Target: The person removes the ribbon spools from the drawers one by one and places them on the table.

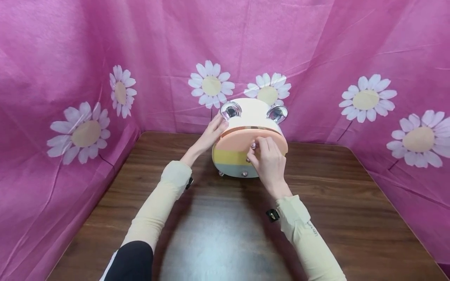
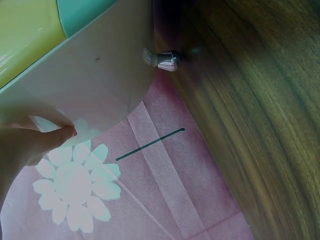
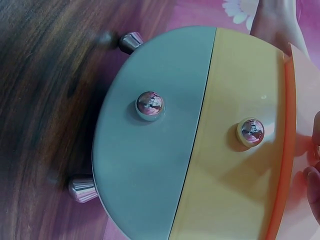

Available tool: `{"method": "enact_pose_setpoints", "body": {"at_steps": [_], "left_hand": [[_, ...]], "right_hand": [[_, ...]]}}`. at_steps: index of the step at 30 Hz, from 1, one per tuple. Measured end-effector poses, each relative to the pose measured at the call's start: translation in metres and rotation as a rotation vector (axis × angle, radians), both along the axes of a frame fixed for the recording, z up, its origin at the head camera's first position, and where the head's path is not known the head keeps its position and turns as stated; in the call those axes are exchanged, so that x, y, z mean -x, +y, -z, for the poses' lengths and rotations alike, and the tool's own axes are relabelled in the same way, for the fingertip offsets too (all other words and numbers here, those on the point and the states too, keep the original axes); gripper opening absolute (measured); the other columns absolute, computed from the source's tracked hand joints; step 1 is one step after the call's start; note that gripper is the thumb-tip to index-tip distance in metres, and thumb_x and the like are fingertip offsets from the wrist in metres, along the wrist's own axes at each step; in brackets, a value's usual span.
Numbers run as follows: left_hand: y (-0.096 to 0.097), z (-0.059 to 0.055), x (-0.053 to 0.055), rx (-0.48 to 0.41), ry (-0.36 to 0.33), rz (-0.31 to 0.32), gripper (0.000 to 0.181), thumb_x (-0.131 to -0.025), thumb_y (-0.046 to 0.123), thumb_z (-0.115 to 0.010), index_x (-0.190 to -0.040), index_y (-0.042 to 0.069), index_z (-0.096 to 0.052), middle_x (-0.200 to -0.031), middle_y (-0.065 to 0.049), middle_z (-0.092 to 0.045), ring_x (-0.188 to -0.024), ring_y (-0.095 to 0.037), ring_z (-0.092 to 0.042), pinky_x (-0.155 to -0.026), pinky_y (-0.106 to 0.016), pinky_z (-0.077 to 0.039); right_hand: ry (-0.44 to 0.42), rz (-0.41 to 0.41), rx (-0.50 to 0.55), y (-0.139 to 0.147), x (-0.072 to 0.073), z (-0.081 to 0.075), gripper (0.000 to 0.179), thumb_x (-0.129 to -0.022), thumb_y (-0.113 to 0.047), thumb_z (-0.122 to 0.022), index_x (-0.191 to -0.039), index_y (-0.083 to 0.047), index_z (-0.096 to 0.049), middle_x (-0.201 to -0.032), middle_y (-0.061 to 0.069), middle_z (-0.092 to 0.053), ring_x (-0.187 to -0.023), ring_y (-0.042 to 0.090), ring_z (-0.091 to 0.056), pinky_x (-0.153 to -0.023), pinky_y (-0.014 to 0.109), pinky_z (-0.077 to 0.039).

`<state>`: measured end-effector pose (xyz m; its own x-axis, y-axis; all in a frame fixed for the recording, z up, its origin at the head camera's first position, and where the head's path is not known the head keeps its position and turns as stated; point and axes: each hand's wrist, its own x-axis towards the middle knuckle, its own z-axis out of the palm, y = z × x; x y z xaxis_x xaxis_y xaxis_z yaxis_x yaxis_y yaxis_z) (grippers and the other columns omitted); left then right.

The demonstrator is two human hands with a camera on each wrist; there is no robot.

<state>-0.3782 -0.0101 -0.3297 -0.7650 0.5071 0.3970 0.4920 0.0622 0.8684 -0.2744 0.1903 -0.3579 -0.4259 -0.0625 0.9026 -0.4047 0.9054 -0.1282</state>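
A small rounded drawer cabinet with a white top and two shiny round eyes stands on the table. Its peach top drawer juts out a little past the yellow drawer and the grey-blue drawer, which sit flush. Thumb and fingers of my right hand pinch the silver knob of the peach drawer. My left hand rests against the cabinet's left side below one eye, and its thumb lies along the pale side wall in the left wrist view.
The brown wooden table extends toward me and to both sides of the cabinet. A pink curtain with large white daisies hangs behind and around it. Short silver feet hold the cabinet off the tabletop.
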Motion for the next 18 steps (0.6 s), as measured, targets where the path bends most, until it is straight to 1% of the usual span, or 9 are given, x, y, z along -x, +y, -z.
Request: {"method": "enact_pose_setpoints", "body": {"at_steps": [2,3,7,11,18], "left_hand": [[-0.001,-0.005,-0.007,0.001,-0.007,0.013,0.061,-0.102,0.022,-0.040,-0.158,0.009,-0.020,-0.169,-0.010,-0.001,-0.157,-0.026,0.003,-0.128,-0.052,-0.002],[-0.002,-0.006,-0.008,0.004,-0.006,0.014,0.061,-0.101,0.020,-0.039,-0.158,0.009,-0.020,-0.169,-0.011,-0.001,-0.157,-0.026,0.003,-0.128,-0.052,-0.002],[-0.002,-0.011,-0.008,0.014,-0.002,0.015,0.061,-0.102,0.020,-0.038,-0.159,0.008,-0.019,-0.169,-0.010,-0.001,-0.157,-0.025,0.003,-0.128,-0.051,-0.002],[-0.004,-0.010,-0.007,0.017,-0.002,0.014,0.062,-0.102,0.022,-0.038,-0.159,0.008,-0.019,-0.169,-0.010,-0.001,-0.157,-0.025,0.003,-0.128,-0.051,-0.002],[-0.004,-0.008,-0.007,-0.012,0.010,0.027,0.062,-0.100,0.022,-0.039,-0.158,0.010,-0.021,-0.169,-0.010,-0.004,-0.157,-0.026,0.000,-0.127,-0.053,-0.002]], "right_hand": [[-0.008,0.002,0.000,-0.001,-0.003,0.001,0.013,-0.083,-0.012,-0.064,-0.095,-0.007,-0.061,-0.083,0.007,-0.058,-0.070,0.023,-0.058,-0.047,0.036,-0.048],[-0.013,0.004,0.001,-0.001,-0.005,0.001,0.013,-0.084,-0.012,-0.064,-0.095,-0.007,-0.061,-0.083,0.007,-0.058,-0.070,0.023,-0.058,-0.047,0.037,-0.049],[-0.009,0.009,-0.003,-0.001,-0.008,-0.001,0.012,-0.083,-0.012,-0.064,-0.094,-0.007,-0.061,-0.083,0.007,-0.058,-0.069,0.023,-0.057,-0.045,0.036,-0.047],[0.002,0.014,-0.012,-0.002,-0.015,-0.001,0.011,-0.082,-0.011,-0.064,-0.092,-0.007,-0.061,-0.082,0.006,-0.058,-0.068,0.022,-0.056,-0.045,0.034,-0.046],[0.020,0.029,-0.044,-0.002,-0.030,0.001,0.011,-0.080,-0.010,-0.064,-0.091,-0.007,-0.061,-0.078,0.006,-0.057,-0.066,0.022,-0.057,-0.047,0.034,-0.047]]}}
